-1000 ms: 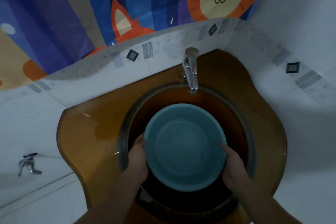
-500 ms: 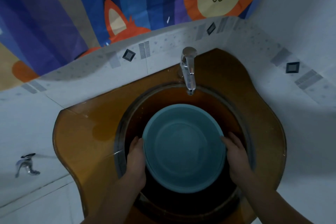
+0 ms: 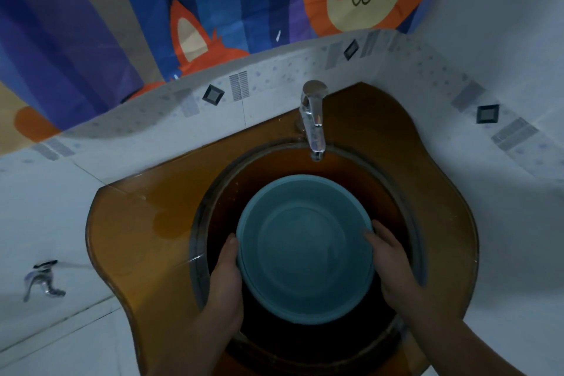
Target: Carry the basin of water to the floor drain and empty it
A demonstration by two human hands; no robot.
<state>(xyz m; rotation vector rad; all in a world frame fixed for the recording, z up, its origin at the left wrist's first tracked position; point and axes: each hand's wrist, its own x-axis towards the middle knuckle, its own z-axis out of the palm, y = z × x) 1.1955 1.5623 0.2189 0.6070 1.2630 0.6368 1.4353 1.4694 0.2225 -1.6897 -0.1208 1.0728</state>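
The fingers of the left hand (image 3: 224, 279) and the right hand (image 3: 392, 259) are hiding under the sides of the basin (image 3: 305, 249). Both arms are running off the bottom edge. The basin is covering the bottom of the sink (image 3: 393, 192), and the small tap (image 3: 42, 281) on the wall is looking blurry.

Basin (image 3: 305, 249) in sink (image 3: 406, 192), faucet (image 3: 314, 119) behind, hands at sides

Basin (image 3: 305, 250): round, teal-blue plastic, with a rolled rim.
Pose: upright, mouth up and roughly level.
Contents: water inside, its surface faintly visible; the depth could not be told.
Place: inside the round bowl of the amber sink (image 3: 128, 223), slightly toward its front edge, below and in front of the faucet spout.
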